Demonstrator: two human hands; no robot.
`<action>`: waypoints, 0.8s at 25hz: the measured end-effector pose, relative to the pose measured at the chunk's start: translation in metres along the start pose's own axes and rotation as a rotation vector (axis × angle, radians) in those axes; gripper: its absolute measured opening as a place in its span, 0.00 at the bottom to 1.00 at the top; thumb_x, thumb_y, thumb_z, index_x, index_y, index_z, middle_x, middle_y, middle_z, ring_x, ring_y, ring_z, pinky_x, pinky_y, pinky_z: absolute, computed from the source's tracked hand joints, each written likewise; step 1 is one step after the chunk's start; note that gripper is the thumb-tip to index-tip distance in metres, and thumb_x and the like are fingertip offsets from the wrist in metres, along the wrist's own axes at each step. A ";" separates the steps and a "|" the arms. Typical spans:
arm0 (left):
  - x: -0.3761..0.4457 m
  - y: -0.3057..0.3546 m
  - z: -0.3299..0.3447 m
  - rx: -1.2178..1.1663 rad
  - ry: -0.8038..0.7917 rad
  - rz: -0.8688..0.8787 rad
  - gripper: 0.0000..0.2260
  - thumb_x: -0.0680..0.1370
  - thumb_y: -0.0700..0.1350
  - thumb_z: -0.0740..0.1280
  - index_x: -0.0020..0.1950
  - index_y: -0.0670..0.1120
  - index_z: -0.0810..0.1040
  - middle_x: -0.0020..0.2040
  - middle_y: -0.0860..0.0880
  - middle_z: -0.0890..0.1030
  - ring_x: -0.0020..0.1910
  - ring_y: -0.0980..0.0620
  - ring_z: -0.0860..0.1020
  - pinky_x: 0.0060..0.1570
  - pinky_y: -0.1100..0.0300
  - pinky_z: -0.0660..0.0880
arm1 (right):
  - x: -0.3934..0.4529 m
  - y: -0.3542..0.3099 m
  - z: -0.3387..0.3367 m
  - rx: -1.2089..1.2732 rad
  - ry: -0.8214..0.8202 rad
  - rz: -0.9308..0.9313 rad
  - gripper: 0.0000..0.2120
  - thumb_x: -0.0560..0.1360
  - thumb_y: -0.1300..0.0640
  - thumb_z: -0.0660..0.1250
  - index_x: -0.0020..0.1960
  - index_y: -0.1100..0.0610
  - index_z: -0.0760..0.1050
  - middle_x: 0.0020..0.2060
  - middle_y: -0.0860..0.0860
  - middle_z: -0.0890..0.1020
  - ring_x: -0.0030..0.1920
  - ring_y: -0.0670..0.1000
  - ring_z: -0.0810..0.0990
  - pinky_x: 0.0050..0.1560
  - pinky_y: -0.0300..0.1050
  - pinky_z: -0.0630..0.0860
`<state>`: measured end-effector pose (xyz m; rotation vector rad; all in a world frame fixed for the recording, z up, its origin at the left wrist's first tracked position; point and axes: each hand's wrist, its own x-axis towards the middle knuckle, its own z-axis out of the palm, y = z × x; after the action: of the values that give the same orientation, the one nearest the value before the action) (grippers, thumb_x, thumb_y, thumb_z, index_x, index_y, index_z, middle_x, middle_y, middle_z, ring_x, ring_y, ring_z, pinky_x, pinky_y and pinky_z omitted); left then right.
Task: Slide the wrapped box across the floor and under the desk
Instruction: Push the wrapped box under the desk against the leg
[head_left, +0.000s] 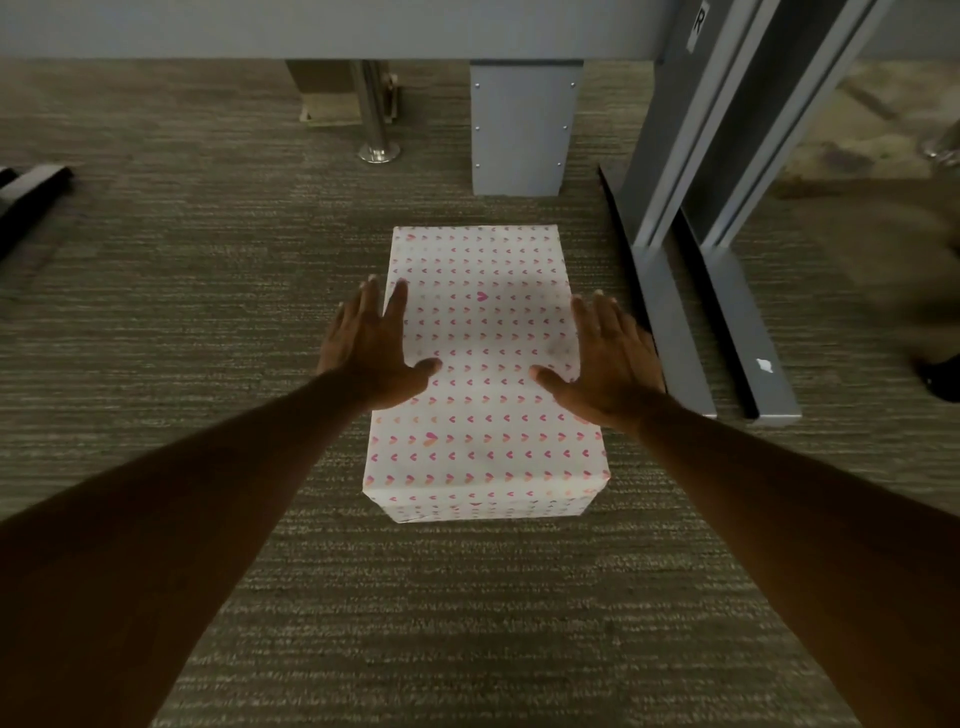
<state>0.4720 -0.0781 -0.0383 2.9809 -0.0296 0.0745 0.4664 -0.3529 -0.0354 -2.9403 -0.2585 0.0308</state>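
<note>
Flanking wrapped box (485, 374) on carpet (208, 260); left hand (371, 353), right hand (610, 358) both spread flat

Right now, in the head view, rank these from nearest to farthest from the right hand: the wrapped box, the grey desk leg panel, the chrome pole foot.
From the right hand:
1. Wrapped box, right beside the hand, along its inner edge.
2. Grey desk leg panel, ahead of the box, under the desk edge.
3. Chrome pole foot, ahead and to the left, beyond the panel.

Box (485, 374) on floor (208, 260), left grip (371, 353) and right grip (608, 358) flanking its sides, counter (311, 31) edge beyond, post (522, 130) behind box, frame (691, 156) right
</note>
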 end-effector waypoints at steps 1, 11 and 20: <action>0.000 0.002 -0.001 0.043 0.029 0.046 0.49 0.70 0.67 0.66 0.80 0.48 0.44 0.81 0.38 0.48 0.79 0.38 0.48 0.73 0.45 0.46 | 0.001 -0.002 0.000 -0.028 0.012 -0.025 0.51 0.72 0.27 0.58 0.81 0.56 0.44 0.81 0.60 0.48 0.80 0.61 0.47 0.76 0.62 0.48; -0.004 0.011 -0.006 0.137 0.024 0.151 0.51 0.70 0.73 0.59 0.80 0.46 0.40 0.81 0.39 0.40 0.79 0.41 0.41 0.76 0.46 0.39 | -0.001 -0.006 -0.002 -0.141 0.013 -0.084 0.53 0.70 0.24 0.51 0.81 0.56 0.37 0.81 0.60 0.41 0.80 0.60 0.40 0.78 0.62 0.42; 0.003 0.001 0.002 0.082 0.012 0.113 0.52 0.70 0.71 0.63 0.80 0.45 0.40 0.81 0.39 0.42 0.79 0.40 0.42 0.75 0.46 0.40 | 0.007 -0.001 0.000 -0.109 0.036 -0.041 0.52 0.72 0.26 0.55 0.81 0.57 0.39 0.81 0.60 0.44 0.80 0.60 0.41 0.77 0.58 0.40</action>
<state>0.4751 -0.0791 -0.0404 3.0582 -0.1988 0.1099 0.4727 -0.3509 -0.0351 -3.0390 -0.3242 -0.0436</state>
